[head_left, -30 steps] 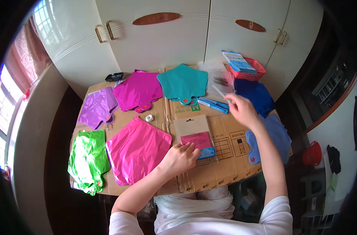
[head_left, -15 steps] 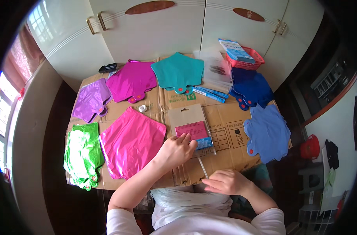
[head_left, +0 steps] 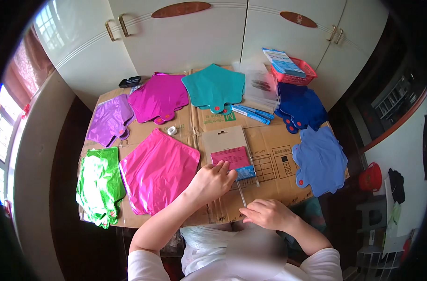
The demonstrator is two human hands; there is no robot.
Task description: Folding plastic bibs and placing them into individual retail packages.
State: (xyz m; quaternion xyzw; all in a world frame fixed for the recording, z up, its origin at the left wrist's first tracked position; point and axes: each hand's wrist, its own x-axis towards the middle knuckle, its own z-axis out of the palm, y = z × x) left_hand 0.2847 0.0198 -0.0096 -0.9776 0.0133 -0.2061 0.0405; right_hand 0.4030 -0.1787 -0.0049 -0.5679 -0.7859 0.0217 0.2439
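Note:
A clear plastic bag with a hang hole lies at the middle of the cardboard. Inside it is a folded pink piece with a blue lower band. My left hand rests flat on the bag's lower left part, fingers stretched over the pink piece. From the bag's lower edge a narrow whitish strip runs toward me. My right hand pinches the strip's near end at the cardboard's front edge. The fingertips partly hide that end.
Around the bag lie flat foil balloons: green, pink, lilac, magenta, teal, navy and light blue. A tape roll, blue-white packets, clear bags and a red basket also lie there.
My right hand has moved slightly up and left, with the strip's end still between its fingers. The left hand stays on the bag.

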